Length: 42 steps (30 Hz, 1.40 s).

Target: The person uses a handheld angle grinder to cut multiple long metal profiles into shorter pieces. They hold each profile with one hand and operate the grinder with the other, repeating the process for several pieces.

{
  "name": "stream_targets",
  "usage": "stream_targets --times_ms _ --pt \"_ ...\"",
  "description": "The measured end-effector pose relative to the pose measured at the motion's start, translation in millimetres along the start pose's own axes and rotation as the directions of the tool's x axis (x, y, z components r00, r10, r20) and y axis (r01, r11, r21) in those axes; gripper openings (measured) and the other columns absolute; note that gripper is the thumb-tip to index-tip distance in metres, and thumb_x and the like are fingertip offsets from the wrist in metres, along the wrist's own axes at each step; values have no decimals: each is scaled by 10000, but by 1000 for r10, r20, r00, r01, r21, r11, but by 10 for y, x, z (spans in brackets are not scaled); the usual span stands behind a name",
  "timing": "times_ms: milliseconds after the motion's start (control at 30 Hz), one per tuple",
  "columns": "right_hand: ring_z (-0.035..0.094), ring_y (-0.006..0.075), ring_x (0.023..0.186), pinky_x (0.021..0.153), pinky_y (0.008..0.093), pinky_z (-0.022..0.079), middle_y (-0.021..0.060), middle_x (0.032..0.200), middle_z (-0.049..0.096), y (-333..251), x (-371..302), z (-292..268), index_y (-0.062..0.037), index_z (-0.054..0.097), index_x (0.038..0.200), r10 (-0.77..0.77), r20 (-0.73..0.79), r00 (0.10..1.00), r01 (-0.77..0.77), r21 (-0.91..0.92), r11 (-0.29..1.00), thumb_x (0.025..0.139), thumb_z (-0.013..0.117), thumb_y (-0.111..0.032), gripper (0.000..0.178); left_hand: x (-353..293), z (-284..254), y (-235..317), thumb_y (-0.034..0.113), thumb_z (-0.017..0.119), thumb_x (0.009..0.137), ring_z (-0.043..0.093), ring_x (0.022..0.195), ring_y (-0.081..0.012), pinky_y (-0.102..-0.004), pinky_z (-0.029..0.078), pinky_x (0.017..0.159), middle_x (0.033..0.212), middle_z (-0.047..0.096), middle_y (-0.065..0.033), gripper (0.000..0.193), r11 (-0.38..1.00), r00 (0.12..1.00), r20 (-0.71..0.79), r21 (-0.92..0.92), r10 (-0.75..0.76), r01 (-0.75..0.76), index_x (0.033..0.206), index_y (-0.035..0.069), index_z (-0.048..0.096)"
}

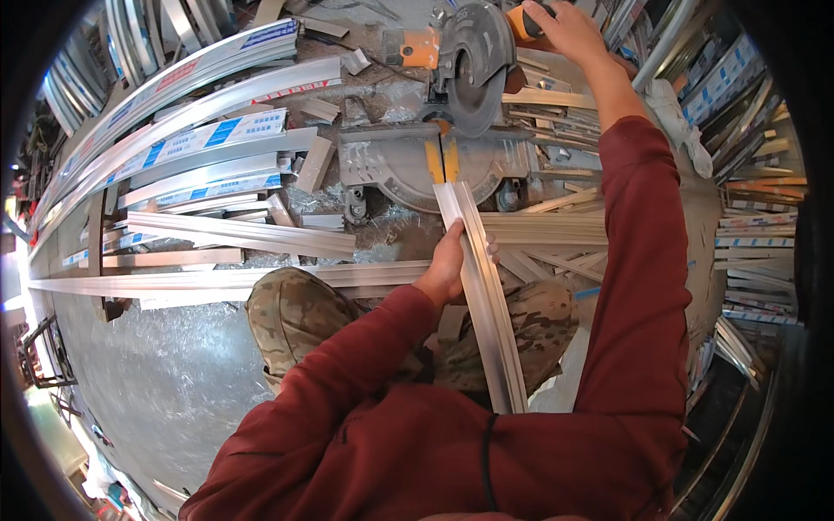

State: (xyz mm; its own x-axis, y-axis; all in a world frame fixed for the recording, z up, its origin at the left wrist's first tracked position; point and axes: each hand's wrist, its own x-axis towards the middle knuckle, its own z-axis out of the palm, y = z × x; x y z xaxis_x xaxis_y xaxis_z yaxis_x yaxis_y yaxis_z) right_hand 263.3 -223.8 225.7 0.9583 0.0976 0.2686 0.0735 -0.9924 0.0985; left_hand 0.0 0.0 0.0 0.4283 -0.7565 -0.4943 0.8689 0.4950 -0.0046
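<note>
My left hand (446, 263) is closed around a long silvery metal profile (489, 317), which runs from my lap up toward the miter saw. The profile's far end lies at the yellow slot plate (441, 161) on the saw's round grey base (382, 165). Above that base stands the saw's blade with its dark guard (476, 65), raised clear of the profile. At the top, my right hand (560, 30) grips the saw's orange-and-black handle (524, 22). The orange motor housing (411, 48) sits to the left of the blade.
Long metal profiles (217, 139), some in blue-and-white film, are stacked on the left. Short offcuts (314, 165) lie beside the saw base. More strips (556, 227) lie right of it, and racks of profiles (756, 243) line the far right. My camouflage-clad knees flank the profile.
</note>
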Motion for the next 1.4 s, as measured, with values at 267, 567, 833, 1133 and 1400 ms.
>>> stream_targets --times_ms 267,567,833,1133,1400 --pt "662 341 735 692 456 489 192 797 687 -19 -352 115 15 714 817 78 259 963 -111 117 987 876 392 -682 769 73 116 8 592 222 1021 613 796 -288 -442 526 741 876 621 -129 698 996 993 -110 80 -41 50 1169 -7 548" --pt "661 385 781 720 475 504 220 812 681 -280 -660 -37 18 721 850 158 184 970 -166 28 986 902 415 -657 742 116 186 -9 615 163 1014 592 812 -273 -400 515 769 883 604 -115 737 976 1000 5 215 25 -25 1129 -4 547" --pt "678 401 825 749 483 529 217 852 702 -288 -760 -10 5 742 800 160 125 979 -166 40 985 900 387 -684 782 157 218 -8 620 170 1011 585 821 -271 -391 513 766 900 599 -122 738 979 998 54 203 14 -24 1128 -6 544" --pt "671 421 810 765 489 521 231 826 694 -310 -807 -27 11 726 787 189 145 971 -200 63 978 887 418 -679 762 208 262 11 634 194 1003 597 826 -273 -398 522 758 921 606 -127 761 985 1000 9 171 26 -27 1168 -19 548" --pt "659 404 760 728 494 511 210 758 677 -330 -805 -37 -24 709 773 192 168 967 -205 68 976 888 441 -651 692 252 261 4 616 179 1013 588 811 -270 -390 523 764 893 599 -121 744 986 999 24 162 31 -34 1128 -17 552"
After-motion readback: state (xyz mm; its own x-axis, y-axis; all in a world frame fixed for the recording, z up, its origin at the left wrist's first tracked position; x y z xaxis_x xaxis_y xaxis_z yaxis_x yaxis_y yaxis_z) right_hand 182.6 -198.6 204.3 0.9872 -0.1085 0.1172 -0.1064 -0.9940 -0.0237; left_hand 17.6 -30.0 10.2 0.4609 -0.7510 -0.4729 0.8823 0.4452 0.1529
